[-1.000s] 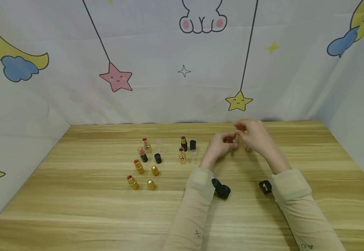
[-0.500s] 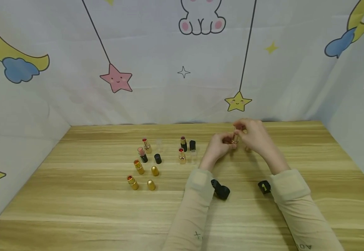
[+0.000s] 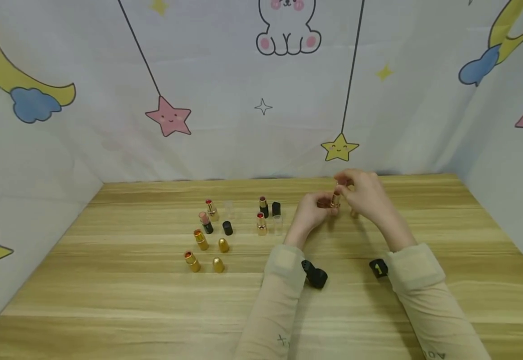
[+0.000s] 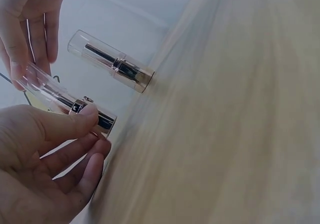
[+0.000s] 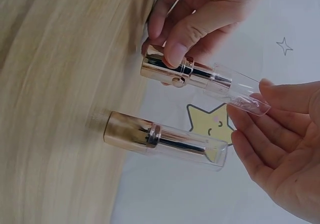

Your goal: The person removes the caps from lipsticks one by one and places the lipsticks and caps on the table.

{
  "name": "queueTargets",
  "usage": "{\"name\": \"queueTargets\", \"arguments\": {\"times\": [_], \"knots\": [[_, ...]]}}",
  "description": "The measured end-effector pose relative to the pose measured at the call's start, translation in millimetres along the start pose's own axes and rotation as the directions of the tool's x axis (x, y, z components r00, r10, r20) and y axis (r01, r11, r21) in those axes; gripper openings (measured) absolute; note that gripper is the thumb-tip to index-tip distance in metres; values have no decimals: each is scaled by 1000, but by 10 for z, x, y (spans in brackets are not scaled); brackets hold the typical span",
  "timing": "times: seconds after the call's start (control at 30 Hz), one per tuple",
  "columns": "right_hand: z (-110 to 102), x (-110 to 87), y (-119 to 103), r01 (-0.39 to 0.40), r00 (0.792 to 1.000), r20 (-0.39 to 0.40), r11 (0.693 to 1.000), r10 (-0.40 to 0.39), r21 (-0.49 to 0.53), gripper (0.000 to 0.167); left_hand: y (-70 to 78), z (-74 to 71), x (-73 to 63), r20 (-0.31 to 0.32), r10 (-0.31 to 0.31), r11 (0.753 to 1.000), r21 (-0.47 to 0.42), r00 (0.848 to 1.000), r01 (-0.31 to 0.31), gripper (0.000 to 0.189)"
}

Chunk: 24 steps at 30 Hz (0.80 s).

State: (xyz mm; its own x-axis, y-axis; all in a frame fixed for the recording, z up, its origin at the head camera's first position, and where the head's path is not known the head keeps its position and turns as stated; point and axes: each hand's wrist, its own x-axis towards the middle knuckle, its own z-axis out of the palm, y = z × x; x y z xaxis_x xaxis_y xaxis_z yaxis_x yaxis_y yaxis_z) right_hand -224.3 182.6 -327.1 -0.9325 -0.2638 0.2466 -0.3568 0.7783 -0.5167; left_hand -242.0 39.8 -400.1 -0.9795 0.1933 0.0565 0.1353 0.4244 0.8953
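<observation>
My left hand (image 3: pixel 312 212) pinches the gold base of a lipstick (image 5: pixel 156 68) between thumb and fingers, close over the table. With thumb and fingertips, my right hand (image 3: pixel 364 194) holds the lipstick's clear cap (image 5: pixel 242 90) from above. The cap sits partly drawn off: its lower end still surrounds the top of the gold inner tube, and bare tube shows between cap and base. Beside it stands a second gold lipstick (image 5: pixel 132 130) with its clear cap on, upright on the table; in the head view the right hand mostly hides it.
Left of the hands stand several uncapped lipsticks, including a black one (image 3: pixel 264 207), a pink one (image 3: pixel 205 222) and a gold one (image 3: pixel 192 261). Their caps stand alongside, among them a gold cap (image 3: pixel 218 265) and a black cap (image 3: pixel 227 228). A printed cloth (image 3: pixel 225 90) hangs behind the table.
The head view has tilted up a little, so the scene sits lower. Slightly more of the gold lipstick shows below the right fingers; both hands keep their hold.
</observation>
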Motion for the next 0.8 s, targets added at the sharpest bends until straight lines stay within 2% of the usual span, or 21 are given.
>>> {"name": "queueTargets", "arguments": {"times": [0.3,0.53,0.8], "knots": [[-37,-93,-100,67,994,-90,998,-66,1,27,47,-49,-99,-6,-2,1000,-17,1000,2,27],[-111,-162,-182,77,989,-129,997,-73,24,26,81,-67,-168,7,21,1000,6,1000,-21,22],[-198,-240,-273,136,972,-194,991,-129,21,24,205,-120,-291,73,27,997,65,997,-32,23]]}}
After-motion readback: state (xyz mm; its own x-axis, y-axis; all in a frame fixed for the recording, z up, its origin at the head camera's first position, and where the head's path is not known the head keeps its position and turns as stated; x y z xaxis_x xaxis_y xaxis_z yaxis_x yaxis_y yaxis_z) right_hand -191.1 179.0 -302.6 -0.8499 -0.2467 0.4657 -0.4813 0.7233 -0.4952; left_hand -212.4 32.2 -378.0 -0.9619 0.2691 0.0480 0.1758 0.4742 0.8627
